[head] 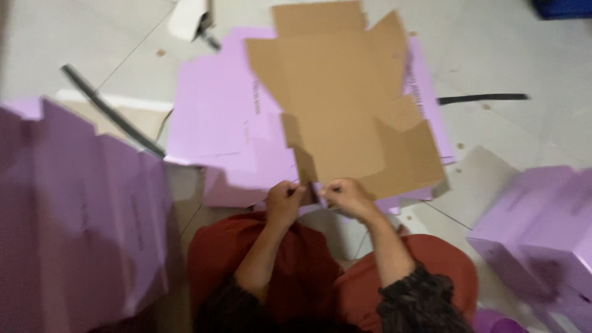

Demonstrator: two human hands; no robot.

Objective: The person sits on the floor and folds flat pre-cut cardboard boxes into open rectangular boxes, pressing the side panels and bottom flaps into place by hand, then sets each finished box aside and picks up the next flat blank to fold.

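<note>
Both hands, left hand (pixel 284 201) and right hand (pixel 345 196), fingers pinched shut on the near edge of the flat brown box blank (pixel 345 105), held raised with its plain side up above purple sheets (pixel 216 117) on the floor (pixel 524 55)

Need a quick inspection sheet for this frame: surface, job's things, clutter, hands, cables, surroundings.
Surface: pale tiled floor, seams visible.
Job's things: flat brown die-cut cardboard box blank, near edge pinched by both hands; it lies over flat lilac box blanks.
Clutter: small brown scraps on floor; dark strip at left; black strip at right.
Hands: left hand and right hand close together, fingers closed on the blank's edge.
Cables: nothing seen.
Surroundings: stacked lilac sheets at left, folded lilac boxes at right, red-clothed knees below; image blurred.
</note>
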